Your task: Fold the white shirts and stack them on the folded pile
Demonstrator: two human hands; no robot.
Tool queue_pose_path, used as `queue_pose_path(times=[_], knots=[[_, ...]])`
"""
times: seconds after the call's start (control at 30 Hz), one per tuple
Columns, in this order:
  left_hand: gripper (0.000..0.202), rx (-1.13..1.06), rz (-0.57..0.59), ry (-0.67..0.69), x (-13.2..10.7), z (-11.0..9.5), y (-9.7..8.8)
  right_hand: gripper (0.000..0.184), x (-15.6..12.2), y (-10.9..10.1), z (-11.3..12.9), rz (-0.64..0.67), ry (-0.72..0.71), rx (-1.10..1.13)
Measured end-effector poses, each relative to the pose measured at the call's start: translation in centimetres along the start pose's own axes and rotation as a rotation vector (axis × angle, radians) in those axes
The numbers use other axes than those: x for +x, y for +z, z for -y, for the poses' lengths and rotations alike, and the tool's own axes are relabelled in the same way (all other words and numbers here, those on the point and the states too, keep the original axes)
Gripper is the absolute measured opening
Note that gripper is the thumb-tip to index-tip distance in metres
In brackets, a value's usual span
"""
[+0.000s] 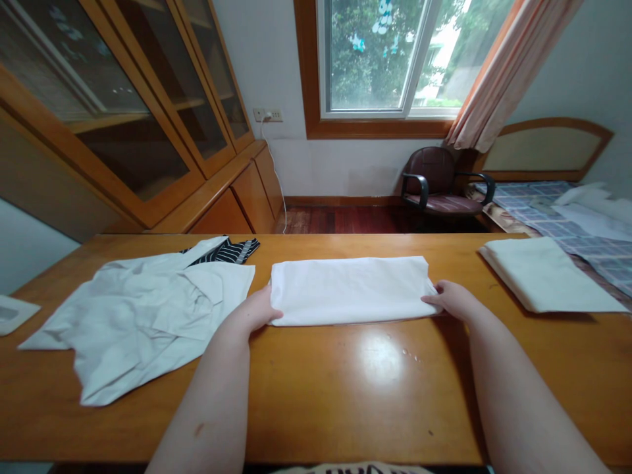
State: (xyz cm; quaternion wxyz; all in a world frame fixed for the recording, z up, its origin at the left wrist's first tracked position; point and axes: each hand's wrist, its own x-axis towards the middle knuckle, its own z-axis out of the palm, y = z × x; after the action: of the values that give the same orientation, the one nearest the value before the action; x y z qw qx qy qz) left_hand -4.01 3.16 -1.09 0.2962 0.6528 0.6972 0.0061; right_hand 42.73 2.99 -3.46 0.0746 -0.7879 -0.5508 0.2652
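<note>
A white cloth (350, 289), folded into a long flat rectangle, lies across the middle of the wooden table (316, 395). My left hand (259, 306) grips its left end, thumb on top and the other fingers hidden under or behind the edge. At the opposite end, my right hand (447, 297) pinches the near right corner between thumb and fingers. To the left, a crumpled white garment (148, 316) is spread out, with a black striped piece of fabric (227, 251) showing at its far edge. Over on the right sits a folded white cloth stack (548, 273).
A pale flat item (14, 315) rests at the table's left edge. Beyond the table stand a glass-door cabinet (148, 112), a dark red armchair (439, 184) and a bed (582, 210) with a checked cover. A white cord (274, 158) hangs from a wall socket.
</note>
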Motion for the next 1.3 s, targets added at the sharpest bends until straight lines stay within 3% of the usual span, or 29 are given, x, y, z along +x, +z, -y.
queue_pose_path(times=[0.17, 0.3, 0.37, 0.43, 0.5, 0.53, 0.63, 0.73, 0.83, 1.0, 1.13, 1.3], knots=[[0.064, 0.019, -0.013, -0.067, -0.5, -0.3, -0.5, 0.027, 0.7, 0.0, -1.0, -0.050, 0.058, -0.087], [0.055, 0.034, -0.051, -0.125, -0.3, -0.1, -0.9, 0.019, 0.7, -0.5, -1.1, -0.089, 0.089, -0.161], [0.050, 0.029, -0.184, -0.194, -0.3, -0.6, -0.9, 0.021, 0.1, -0.8, -0.4, -0.191, 0.133, -0.197], [0.048, 0.036, -0.446, -0.174, -0.5, -1.8, -0.4, 0.030, -0.8, -0.8, 0.9, -0.349, 0.130, -0.188], [0.046, 0.070, -0.667, 0.006, -0.9, -3.4, 0.6, 0.035, -1.9, -0.2, 2.6, -0.471, -0.029, -0.147], [0.045, 0.091, -0.682, 0.118, -1.0, -4.3, 1.4, 0.037, -2.3, 0.4, 3.5, -0.478, -0.181, -0.136], [0.048, 0.185, -0.529, 0.365, -0.6, -6.1, 3.9, 0.046, -3.1, 2.9, 5.7, -0.338, -0.618, -0.170], [0.057, 0.272, -0.340, 0.414, 0.7, -6.5, 5.9, 0.056, -2.7, 5.4, 6.7, -0.202, -0.727, -0.313], [0.063, 0.298, -0.281, 0.340, 2.2, -5.8, 6.6, 0.062, -1.8, 6.5, 6.6, -0.172, -0.642, -0.390], [0.064, 0.277, -0.355, 0.168, 3.6, -4.3, 6.4, 0.066, -0.5, 6.1, 5.9, -0.231, -0.381, -0.367], [0.066, 0.253, -0.363, 0.057, 4.1, -3.2, 5.9, 0.072, 0.1, 5.9, 5.4, -0.242, -0.281, -0.342], [0.065, 0.269, -0.370, 0.002, 4.5, -2.5, 5.3, 0.080, -0.2, 6.1, 5.7, -0.346, -0.133, -0.346]])
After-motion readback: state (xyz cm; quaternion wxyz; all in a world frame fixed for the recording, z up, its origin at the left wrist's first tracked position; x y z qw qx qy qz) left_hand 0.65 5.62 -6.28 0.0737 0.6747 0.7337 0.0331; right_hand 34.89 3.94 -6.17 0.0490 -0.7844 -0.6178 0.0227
